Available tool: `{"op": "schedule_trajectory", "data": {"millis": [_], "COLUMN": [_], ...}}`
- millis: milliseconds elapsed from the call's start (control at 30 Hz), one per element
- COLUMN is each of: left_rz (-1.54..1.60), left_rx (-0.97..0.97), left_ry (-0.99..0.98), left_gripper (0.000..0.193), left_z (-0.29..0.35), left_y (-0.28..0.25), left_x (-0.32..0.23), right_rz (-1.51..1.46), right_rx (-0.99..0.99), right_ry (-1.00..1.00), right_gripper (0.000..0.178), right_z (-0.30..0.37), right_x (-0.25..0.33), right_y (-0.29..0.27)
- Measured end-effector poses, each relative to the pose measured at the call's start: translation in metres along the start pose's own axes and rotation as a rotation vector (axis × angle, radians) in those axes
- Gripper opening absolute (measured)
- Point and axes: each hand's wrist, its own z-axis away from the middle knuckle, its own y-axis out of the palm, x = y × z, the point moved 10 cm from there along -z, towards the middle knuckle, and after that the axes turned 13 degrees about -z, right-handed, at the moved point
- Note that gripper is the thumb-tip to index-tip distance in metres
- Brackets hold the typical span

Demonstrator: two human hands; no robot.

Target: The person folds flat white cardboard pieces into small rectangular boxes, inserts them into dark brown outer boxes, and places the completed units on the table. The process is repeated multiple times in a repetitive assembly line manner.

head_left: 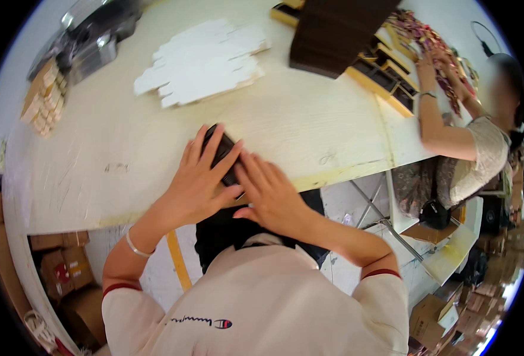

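A small, flat dark brown box (pixel 225 148) lies near the front edge of the pale table (pixel 125 190). My left hand (pixel 193 187) is over it, its fingers across the top and its thumb at the near end, gripping it. My right hand (pixel 276 202) rests against the box's right side. Its fingers are stretched out together, with the thumb apart. Both hands cover much of the box, so its full outline is hidden.
Beyond my hands lies a spread stack of flat white cartons (pixel 202 65). Clear plastic trays (pixel 99 56) and a pile of small pale boxes (pixel 48 98) are at far left. A large dark brown box (pixel 339 35) stands right of the cartons, beside yellow-edged dark trays (pixel 386 77). A co-worker (pixel 466 136) handles red-and-gold pieces (pixel 422 35).
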Motion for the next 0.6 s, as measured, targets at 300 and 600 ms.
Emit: {"op": "schedule_trajectory", "data": {"millis": [300, 600], "left_rz": [0.098, -0.056], "left_rx": [-0.004, -0.059], "left_ry": [-0.257, -0.136], "left_gripper": [0.053, 0.071], "left_z": [0.012, 0.026], "left_y": [-0.004, -0.013], "left_x": [0.013, 0.025], "right_rz": [-0.083, -0.499], "right_rx": [-0.232, -0.131], "right_ry": [-0.005, -0.012], "right_gripper": [0.061, 0.046], "right_z": [0.003, -0.003], "right_x": [-0.002, -0.023], "right_y": [-0.014, -0.021]}}
